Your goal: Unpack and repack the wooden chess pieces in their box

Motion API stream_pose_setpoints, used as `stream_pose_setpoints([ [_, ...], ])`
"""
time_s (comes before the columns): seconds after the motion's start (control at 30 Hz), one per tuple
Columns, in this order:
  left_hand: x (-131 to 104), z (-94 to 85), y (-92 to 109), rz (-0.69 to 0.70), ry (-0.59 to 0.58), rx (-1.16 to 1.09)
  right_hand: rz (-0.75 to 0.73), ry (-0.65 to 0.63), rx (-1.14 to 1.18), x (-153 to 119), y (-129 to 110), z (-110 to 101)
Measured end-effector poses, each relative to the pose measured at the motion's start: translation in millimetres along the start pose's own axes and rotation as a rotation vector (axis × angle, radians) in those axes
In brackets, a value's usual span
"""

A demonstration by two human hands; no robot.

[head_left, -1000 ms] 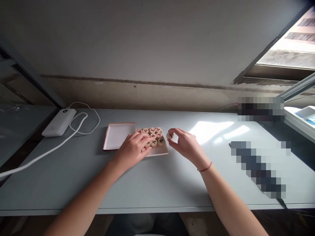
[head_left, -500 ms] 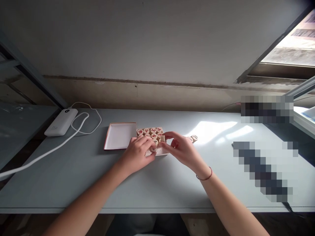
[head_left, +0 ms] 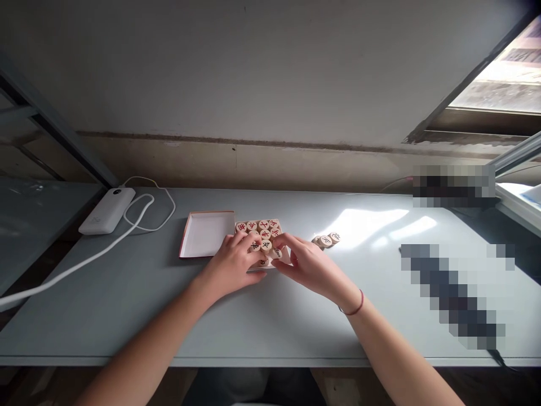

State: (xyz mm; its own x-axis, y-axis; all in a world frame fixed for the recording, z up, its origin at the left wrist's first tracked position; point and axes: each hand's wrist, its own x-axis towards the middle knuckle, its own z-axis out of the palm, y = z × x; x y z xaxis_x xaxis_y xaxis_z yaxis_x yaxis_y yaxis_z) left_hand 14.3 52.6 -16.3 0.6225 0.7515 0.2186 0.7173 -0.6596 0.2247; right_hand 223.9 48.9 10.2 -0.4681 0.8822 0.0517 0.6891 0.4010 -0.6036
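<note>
A small box [head_left: 271, 265] holds several round pieces with red and black characters [head_left: 264, 234]. My left hand [head_left: 236, 258] lies over the box's left side, fingers apart, fingertips resting by the front left pieces. At the right side is my right hand [head_left: 302, 258], its thumb and index finger parted around a tilted black-marked piece [head_left: 277, 253] that they touch. To the right, a few more pieces [head_left: 326, 241] lie on the table, leaning on one another. The box lid [head_left: 208, 234], white inside with a red edge, sits left of the box.
A white power bank [head_left: 107, 211] with a white cable [head_left: 84, 266] is at the left of the grey table [head_left: 270, 332]. Two blurred-out dark items lie at the right. A wall runs behind the table, and a window is at the upper right.
The piece held upright in my right hand now lies tilted in the box, with my finger and thumb parted. My left fingers have spread and shifted slightly, showing more pieces.
</note>
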Motion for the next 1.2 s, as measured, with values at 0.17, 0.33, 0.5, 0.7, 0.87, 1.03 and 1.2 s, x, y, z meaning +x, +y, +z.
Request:
stream_pose_setpoints([
  [0.17,-0.3,-5.2,-5.2,-0.067,0.008,-0.010,-0.060,0.016,-0.095,1.6,0.1,10.9],
  [0.33,0.6,-8.7,-8.0,-0.078,0.011,-0.027,-0.072,-0.036,-0.123,2.1,-5.6,17.8],
  [0.5,0.4,-9.5,-8.4,-0.077,-0.008,-0.057,-0.044,-0.081,-0.037,1.0,-8.7,11.3],
  [0.7,0.9,-9.2,-8.3,-0.084,-0.039,-0.075,0.011,-0.053,-0.021,2.8,-8.2,17.0],
  [0.87,0.8,-9.0,-7.3,-0.077,-0.035,-0.069,-0.014,-0.094,-0.016,2.3,-11.7,17.1],
  [1.03,0.5,-6.1,-3.9,-0.038,-0.008,-0.049,0.017,-0.041,-0.013,-0.8,3.3,-11.1],
  [1.2,0.8,-3.5,1.4,-0.020,0.014,-0.036,0.210,0.113,-0.317,-6.9,42.1,-38.8],
])
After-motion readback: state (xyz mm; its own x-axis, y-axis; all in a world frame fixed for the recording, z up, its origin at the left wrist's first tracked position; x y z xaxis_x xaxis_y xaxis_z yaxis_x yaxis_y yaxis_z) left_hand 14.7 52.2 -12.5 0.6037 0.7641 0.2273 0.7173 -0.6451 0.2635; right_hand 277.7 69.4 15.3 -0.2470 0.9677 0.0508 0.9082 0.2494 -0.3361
